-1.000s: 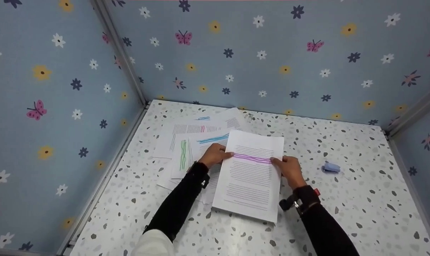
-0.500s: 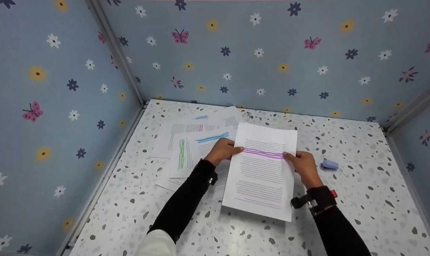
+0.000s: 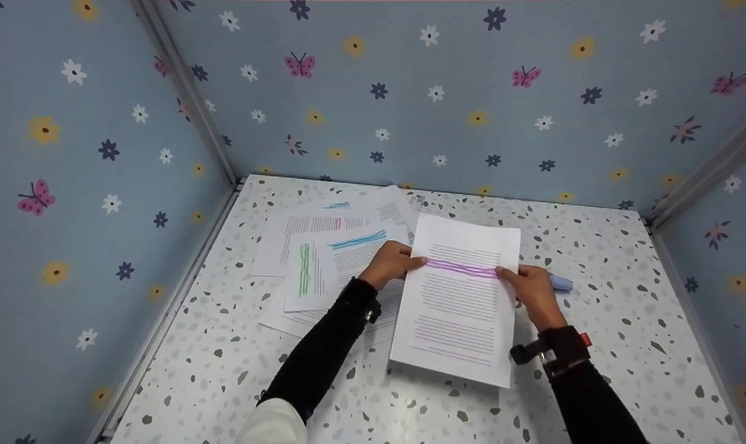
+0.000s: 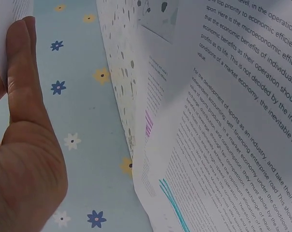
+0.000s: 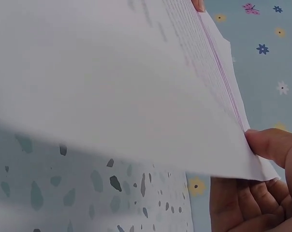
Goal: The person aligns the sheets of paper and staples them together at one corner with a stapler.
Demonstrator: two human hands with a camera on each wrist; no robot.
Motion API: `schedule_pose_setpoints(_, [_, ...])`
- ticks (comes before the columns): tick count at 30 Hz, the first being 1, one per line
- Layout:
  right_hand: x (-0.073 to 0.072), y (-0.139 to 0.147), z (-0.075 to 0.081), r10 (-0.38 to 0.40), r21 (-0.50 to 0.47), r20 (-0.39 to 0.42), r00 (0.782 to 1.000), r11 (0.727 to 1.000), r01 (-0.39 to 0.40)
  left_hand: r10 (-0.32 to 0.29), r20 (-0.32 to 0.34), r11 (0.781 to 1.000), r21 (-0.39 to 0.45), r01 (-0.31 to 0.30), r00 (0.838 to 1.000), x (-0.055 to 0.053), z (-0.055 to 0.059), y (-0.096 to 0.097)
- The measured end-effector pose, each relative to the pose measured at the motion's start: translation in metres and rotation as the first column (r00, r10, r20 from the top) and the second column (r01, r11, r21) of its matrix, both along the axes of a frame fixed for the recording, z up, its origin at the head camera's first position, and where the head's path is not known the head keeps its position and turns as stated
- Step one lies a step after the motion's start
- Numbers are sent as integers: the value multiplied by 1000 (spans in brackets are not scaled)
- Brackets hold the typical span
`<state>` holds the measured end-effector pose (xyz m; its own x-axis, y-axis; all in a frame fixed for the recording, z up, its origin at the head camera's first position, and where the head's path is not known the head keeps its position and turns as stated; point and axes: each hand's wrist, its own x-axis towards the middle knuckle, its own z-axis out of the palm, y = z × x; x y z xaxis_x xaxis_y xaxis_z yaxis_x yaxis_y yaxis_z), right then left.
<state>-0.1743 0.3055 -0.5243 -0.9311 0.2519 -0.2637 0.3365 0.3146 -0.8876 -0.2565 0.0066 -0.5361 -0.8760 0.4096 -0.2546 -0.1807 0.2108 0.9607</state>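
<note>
Both hands hold up printed paper [image 3: 456, 308] with purple marker lines across its upper part; whether it is one sheet or several I cannot tell. My left hand [image 3: 388, 265] pinches the left edge, thumb on the front. On the right edge, my right hand [image 3: 533, 293] pinches the paper at about the same height. In the right wrist view, the right thumb [image 5: 271, 142] presses the front while the fingers curl behind. The paper's lower edge hangs above the table, casting a shadow. A small blue stapler [image 3: 561, 283] lies behind the right hand, partly hidden.
Several printed sheets [image 3: 274, 246] overlap on the table to the left, with green, blue and pink marker strokes. The speckled table [image 3: 626, 345] meets a flower-patterned back wall [image 3: 410, 123] and side walls.
The paper has risen off the table and moved right with both hands, mostly in the first half second. The right hand now covers part of the stapler.
</note>
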Motion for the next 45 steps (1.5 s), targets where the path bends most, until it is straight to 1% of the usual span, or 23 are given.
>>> schedule_pose_setpoints(6, [5,13,0,6,-45,-11,1000,999,-7,-17,-1,999,30,17,1000,3,-1,13])
schedule_pose_setpoints(8, [7,17,-1,0,-63,-8,1000,998,-1,-20,7,999,26,20,1000,3,-2,18])
schedule_pose_setpoints(11, [9,22,-2,-2,-64,0,1000,998,2,-22,11,1000,9,21,1000,4,-3,23])
schedule_pose_setpoints(19, [16,37,-3,-15,20,7,1000,1000,15,-39,14,999,-29,40,999,7,-7,41])
schedule_pose_setpoints(25, [29,50,-10,-9,7,24,1000,1000,9,-67,27,998,-20,68,997,14,-14,54])
schedule_pose_setpoints(29, [34,55,-13,-4,9,38,999,1000,4,-66,28,998,-19,67,997,19,-18,60])
schedule_pose_setpoints(33, [37,59,-15,-13,29,44,999,1000,12,-67,11,997,-45,68,998,23,-22,64])
schedule_pose_setpoints(38, [38,64,-19,-20,73,48,999,997,16,-89,7,991,-102,89,996,28,-26,67])
schedule_pose_setpoints(42, [41,65,-23,-18,105,54,998,994,12,-97,23,991,-95,99,995,31,-29,69])
schedule_pose_setpoints(45, [44,65,-27,-15,108,58,998,994,9,-108,13,987,-116,109,994,33,-33,69])
